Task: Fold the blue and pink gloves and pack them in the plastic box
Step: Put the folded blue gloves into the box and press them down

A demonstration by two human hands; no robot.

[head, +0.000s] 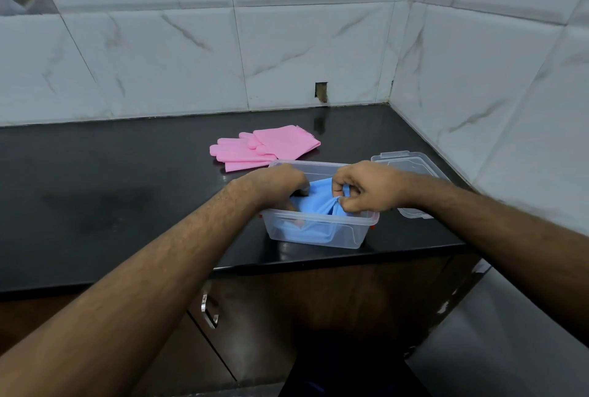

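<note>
The soft, smooth blue rubber gloves are bunched inside the clear rectangular plastic box, creased where a fold is pinched by the curled fingers of the right hand. The left hand is pushed down into the box beside them, its fingertips hidden, so its grip cannot be told. The box is set near the front edge of the glossy black stone counter. Flat pink rubber gloves, bristled at one edge, are laid just behind it; a clear plastic lid lies just right, by the marbled tile wall. Open counter is left to the left.
</note>
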